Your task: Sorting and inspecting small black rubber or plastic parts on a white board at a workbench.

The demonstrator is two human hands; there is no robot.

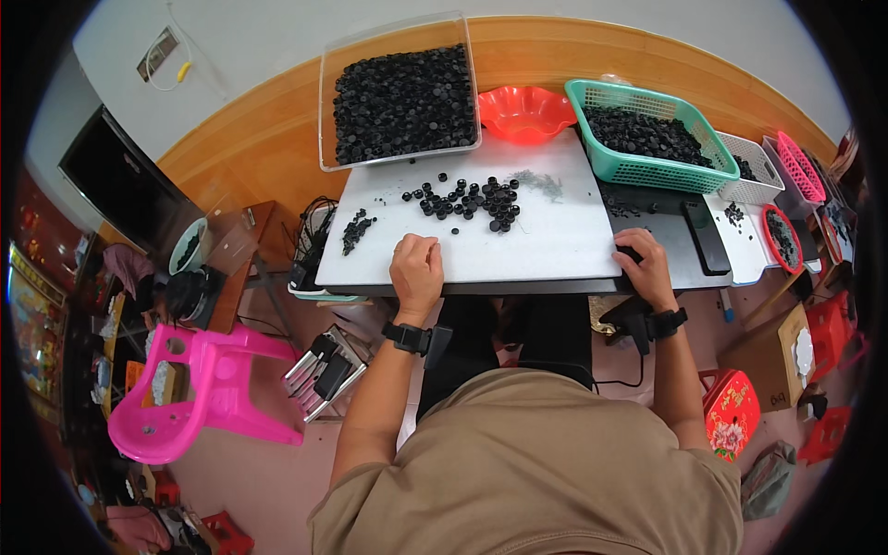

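Observation:
My left hand [418, 271] rests at the front edge of a white board [546, 236], its fingers curled in; anything inside them is hidden. At the board's right front corner, my right hand [647, 269] is closed around a small black piece [630, 252], mostly covered by the fingers. Beyond my left hand lies a loose group of small round black caps [472, 199]. Smaller black bits [356, 231] form a little pile to its left. Thin grey-green scraps [539, 183] are scattered behind the caps.
At the back stand a clear bin [402, 104] full of black caps, a red wavy bowl [525, 115] and a green basket [647, 139] of black pieces. A black phone-like slab [706, 239] lies right of my right hand. A pink stool [208, 388] stands at left.

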